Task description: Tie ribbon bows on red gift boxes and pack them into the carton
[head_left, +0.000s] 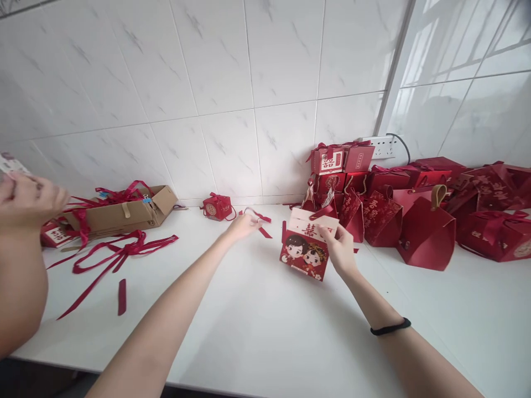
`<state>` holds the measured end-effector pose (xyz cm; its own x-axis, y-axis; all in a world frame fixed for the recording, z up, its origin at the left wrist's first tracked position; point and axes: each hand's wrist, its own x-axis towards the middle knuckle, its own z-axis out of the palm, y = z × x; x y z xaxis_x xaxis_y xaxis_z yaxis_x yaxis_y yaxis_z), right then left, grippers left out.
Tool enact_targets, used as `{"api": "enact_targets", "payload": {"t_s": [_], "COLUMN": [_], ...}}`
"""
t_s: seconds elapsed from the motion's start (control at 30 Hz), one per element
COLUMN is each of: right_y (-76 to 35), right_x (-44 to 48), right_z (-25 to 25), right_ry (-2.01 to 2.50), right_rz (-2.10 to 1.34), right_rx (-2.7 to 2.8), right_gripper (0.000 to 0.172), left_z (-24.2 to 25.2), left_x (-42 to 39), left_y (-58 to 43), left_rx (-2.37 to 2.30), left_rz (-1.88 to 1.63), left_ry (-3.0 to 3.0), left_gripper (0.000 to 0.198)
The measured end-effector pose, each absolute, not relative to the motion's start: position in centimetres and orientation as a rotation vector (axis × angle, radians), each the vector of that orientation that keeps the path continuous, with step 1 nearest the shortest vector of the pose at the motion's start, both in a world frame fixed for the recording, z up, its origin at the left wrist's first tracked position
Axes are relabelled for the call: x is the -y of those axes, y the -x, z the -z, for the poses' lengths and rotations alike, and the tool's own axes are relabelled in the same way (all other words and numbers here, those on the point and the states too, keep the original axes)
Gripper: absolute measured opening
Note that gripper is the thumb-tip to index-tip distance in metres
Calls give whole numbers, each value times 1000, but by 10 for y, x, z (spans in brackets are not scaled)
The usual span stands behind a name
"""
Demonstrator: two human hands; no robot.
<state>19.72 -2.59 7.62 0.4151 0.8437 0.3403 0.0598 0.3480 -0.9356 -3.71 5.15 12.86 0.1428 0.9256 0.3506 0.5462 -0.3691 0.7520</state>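
White table (249, 337); printed red box (305, 261) pinched in right hand (341, 246); left hand (244, 226) left of it, at ribbon (265, 219), grip unclear.

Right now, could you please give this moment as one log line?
left hand: at red ribbon; right hand: holding red gift box; another person's hand: far left

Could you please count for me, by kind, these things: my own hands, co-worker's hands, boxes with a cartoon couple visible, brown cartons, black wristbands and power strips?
Left hand and right hand: 2
Co-worker's hand: 1
Cartoon box: 1
Carton: 1
Wristband: 1
Power strip: 1
Total: 7
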Motion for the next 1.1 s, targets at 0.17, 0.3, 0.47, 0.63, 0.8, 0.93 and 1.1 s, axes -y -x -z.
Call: {"api": "enact_targets", "payload": {"t_s": [0.17,0.3,0.47,0.63,0.8,0.93,1.1], "right_y": [-184,-174,-165,-165,-168,-165,-159], "right_x": [39,50,55,54,57,64,66], "right_z": [-83,-89,-91,-87,-90,-91,-85], "right_ry": [967,916,883,897,942,931,742], "right_rz": [-918,-1067,-1034,-949,-993,-839,-182], "right_rx": [1367,1542,1663,1738,1728,1714,1677], "right_gripper": [32,30,31,30,28,21,30], "left_z": [-114,-117,-125,-125,-117,-113,-110], "left_x": [1,26,40,49,49,51,55], "left_y": [3,-9,-2,-2,-7,-10,-15], "left_rx": [-1108,-1017,-1064,-1109,-1043,-1023,-1012], "left_rz": [-1200,-1277,-1309,-1329,-1468,-1481,-1564], "left_ry": [-1952,-1852,-2006,-1976,-1787,-1756,-1792], "left_gripper": [40,38,25,21,27,30,30]}}
